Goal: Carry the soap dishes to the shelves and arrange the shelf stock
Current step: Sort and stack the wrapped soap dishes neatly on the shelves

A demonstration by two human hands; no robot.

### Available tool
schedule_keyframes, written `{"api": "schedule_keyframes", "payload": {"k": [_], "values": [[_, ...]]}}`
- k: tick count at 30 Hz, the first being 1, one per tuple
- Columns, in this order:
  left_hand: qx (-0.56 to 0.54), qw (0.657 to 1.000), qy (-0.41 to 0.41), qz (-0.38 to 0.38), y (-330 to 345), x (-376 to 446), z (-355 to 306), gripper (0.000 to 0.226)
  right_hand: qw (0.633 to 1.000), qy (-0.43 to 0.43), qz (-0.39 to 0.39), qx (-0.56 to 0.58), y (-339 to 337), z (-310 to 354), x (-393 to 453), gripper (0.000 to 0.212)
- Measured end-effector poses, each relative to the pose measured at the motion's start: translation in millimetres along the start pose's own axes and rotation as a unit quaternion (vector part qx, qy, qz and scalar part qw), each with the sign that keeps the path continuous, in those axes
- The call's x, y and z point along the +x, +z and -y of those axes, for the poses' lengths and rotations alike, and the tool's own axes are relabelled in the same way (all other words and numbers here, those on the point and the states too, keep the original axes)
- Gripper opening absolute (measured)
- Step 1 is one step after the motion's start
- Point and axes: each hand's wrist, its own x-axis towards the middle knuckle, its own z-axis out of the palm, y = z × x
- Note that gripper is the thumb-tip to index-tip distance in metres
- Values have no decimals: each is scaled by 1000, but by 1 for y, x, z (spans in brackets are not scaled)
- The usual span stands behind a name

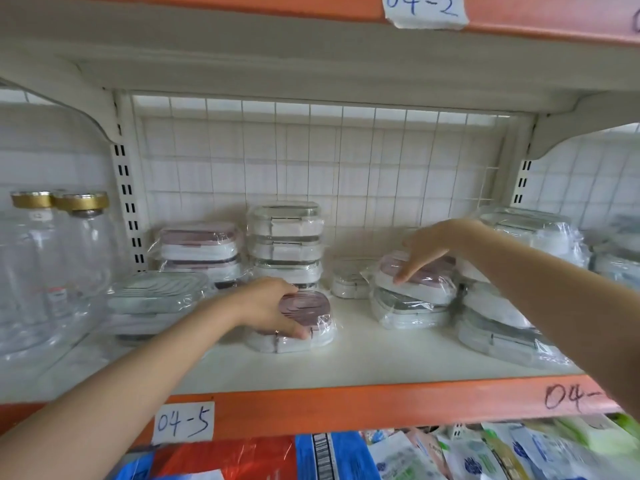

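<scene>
Plastic-wrapped soap dishes lie on the white shelf (363, 358). My left hand (268, 303) grips a pink-lidded soap dish (308, 320) standing alone at the shelf's middle front. My right hand (429, 245) rests on top of another pink-lidded dish (426, 275), which lies tilted on a grey-lidded dish (408, 310). Behind my left hand is a tall stack of clear-lidded dishes (285, 244), and to its left a stack of pink-lidded ones (201, 249). A small grey dish (348, 278) sits toward the back centre.
More wrapped dishes (498, 327) are piled at the right, partly behind my right forearm. Greenish dishes (156, 294) and clear glass jars (79, 251) with gold caps stand at the left. Packaged goods (450, 455) fill the shelf below the orange edge (346, 407).
</scene>
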Motion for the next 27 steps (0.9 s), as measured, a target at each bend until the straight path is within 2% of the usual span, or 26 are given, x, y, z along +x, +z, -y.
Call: {"api": "schedule_keyframes", "payload": {"k": [2,5,6,8,12,17,19,23,25,27], "values": [[-1,1000,6,-3,0,-3,-5,61,1000,4,-3,-7,12,-12,12,105],[-10,1000,8,5,-3,-10,-9,69,999,4,-40,-18,21,-7,5,77],[-18,1000,7,2,-4,-13,-9,68,999,-6,-50,-13,22,-4,4,74],[-26,1000,-2,-2,-6,-18,-8,69,998,-35,-52,29,20,4,-2,77],[-2,1000,-10,-17,-18,-29,-6,83,982,-127,-77,114,11,29,-12,70],[7,999,-18,-35,-39,-49,-1,97,966,-222,-80,102,1,76,-24,75],[15,999,-30,-40,-45,-58,3,97,959,-246,-83,110,-2,91,-27,73],[22,998,-42,-46,-54,-71,11,107,948,-282,-99,112,-4,114,-26,81],[17,997,-44,-56,-57,-75,12,112,942,-298,-106,113,-1,125,-23,74],[9,997,-43,-61,-58,-76,10,109,938,-309,-103,121,3,135,-18,58]]}}
